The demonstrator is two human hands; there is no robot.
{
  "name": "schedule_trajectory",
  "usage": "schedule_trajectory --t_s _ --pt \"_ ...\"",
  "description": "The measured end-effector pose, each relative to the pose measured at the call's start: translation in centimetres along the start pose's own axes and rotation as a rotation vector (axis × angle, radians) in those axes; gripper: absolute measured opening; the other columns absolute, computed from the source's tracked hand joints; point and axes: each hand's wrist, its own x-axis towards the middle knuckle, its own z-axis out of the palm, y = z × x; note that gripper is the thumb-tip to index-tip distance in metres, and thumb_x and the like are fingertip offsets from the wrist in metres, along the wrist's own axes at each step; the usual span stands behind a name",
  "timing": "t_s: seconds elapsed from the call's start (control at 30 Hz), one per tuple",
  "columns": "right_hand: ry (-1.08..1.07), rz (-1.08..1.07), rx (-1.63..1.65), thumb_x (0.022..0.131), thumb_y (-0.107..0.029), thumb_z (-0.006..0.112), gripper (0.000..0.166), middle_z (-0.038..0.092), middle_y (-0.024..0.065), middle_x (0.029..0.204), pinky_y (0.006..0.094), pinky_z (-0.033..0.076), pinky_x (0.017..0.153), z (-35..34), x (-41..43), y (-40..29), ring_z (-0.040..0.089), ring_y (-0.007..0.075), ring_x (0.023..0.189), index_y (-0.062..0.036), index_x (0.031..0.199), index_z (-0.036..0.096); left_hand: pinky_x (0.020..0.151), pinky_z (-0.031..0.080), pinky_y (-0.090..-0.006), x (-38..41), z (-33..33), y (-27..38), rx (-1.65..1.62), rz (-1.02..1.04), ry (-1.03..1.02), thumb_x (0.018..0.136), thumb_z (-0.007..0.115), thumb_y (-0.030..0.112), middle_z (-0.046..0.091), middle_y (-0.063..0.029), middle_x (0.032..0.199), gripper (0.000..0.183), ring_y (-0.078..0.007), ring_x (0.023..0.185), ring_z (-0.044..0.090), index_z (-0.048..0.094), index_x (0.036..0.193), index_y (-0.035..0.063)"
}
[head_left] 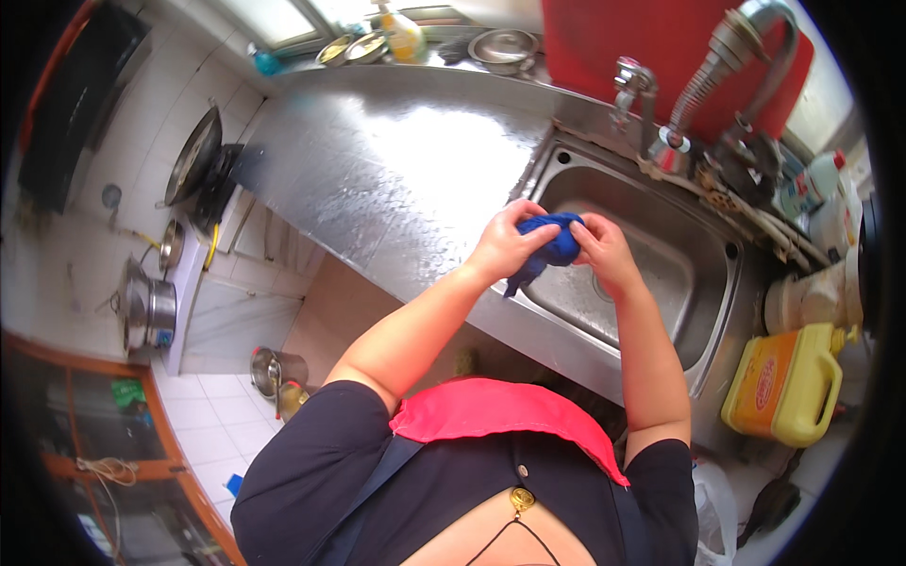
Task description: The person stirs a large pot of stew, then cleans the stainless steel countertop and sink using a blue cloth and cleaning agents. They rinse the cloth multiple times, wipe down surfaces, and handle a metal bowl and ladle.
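A bunched blue cloth [543, 251] is held between my two hands, above the near left edge of the stainless steel sink [658, 283]. My left hand [506, 243] grips its left part, with the thumb across the top and a loose end hanging below. My right hand [601, 247] pinches the right end between thumb and fingers. To the left of the sink, the steel countertop [340, 191] looks wet and reflects bright light. A faucet [669, 145] with a coiled metal neck rises behind the basin.
Metal bowls [504, 48] and a pump bottle [402, 34] stand along the back ledge. A yellow jug [786, 385] is right of the sink, below a white bottle with a red cap [814, 184]. At left are a wok [195, 156] and a steel pot [151, 311].
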Motion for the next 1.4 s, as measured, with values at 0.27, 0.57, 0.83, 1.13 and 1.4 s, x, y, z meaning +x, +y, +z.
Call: schedule_trajectory --t_s 0.27,0.57,0.83,1.13,1.4 --pt "0.313 -0.122 -1.168 0.082 -0.044 0.044 0.062 0.031 0.0172 0.134 0.0431 0.023 0.101 15.9 13.5 7.1 0.025 0.0310 0.127 -0.0024 0.128 0.036 0.083 0.043 -0.0312 -7.1 -17.1 -5.4 -0.036 0.054 0.391 0.079 0.061 0.016 0.045 -0.0136 0.118 0.045 -0.0216 0.103 0.049 0.045 0.118 0.0010" --pt "0.402 -0.354 -1.520 0.080 -0.036 0.047 0.052 0.039 0.0189 0.129 0.0463 0.026 0.099 20.3 15.3 7.9 0.030 0.0327 0.124 -0.0077 0.124 0.043 0.081 0.044 -0.0240 -21.6 -35.4 -14.5 -0.366 -0.252 0.601 0.085 0.052 0.003 0.056 -0.0089 0.102 0.027 -0.0134 0.090 0.055 0.050 0.112 -0.0012" --pt "0.098 -0.588 -1.292 0.086 -0.024 0.040 0.029 0.047 0.0116 0.124 0.0428 0.036 0.094 43.2 28.7 11.7 0.045 0.0312 0.113 -0.0162 0.110 0.053 0.070 0.045 -0.0211 -29.3 -45.1 -20.2 -0.522 -0.467 0.848 0.087 0.052 0.011 0.057 -0.0080 0.097 0.025 -0.0131 0.082 0.057 0.051 0.109 0.0000" --pt "1.082 0.223 -1.574 0.086 -0.036 0.038 0.049 0.028 0.0122 0.138 0.0531 0.029 0.093 22.6 23.6 7.5 0.026 0.0368 0.124 -0.0108 0.128 0.035 0.063 0.045 -0.0209 -31.4 -50.5 -24.7 -0.562 -0.632 1.029 0.087 0.053 0.014 0.058 -0.0072 0.093 0.024 -0.0130 0.076 0.057 0.052 0.107 0.0021" --pt "0.384 -0.542 -1.394 0.085 -0.021 0.045 0.036 0.044 0.0149 0.124 0.0410 0.037 0.086 46.6 43.6 9.7 0.047 0.0307 0.105 -0.0031 0.116 0.048 0.059 0.044 -0.0200 -28.7 -58.5 -32.5 -0.402 -0.817 0.820 0.084 0.055 0.014 0.059 -0.0053 0.088 0.021 -0.0110 0.072 0.057 0.055 0.103 0.0040"
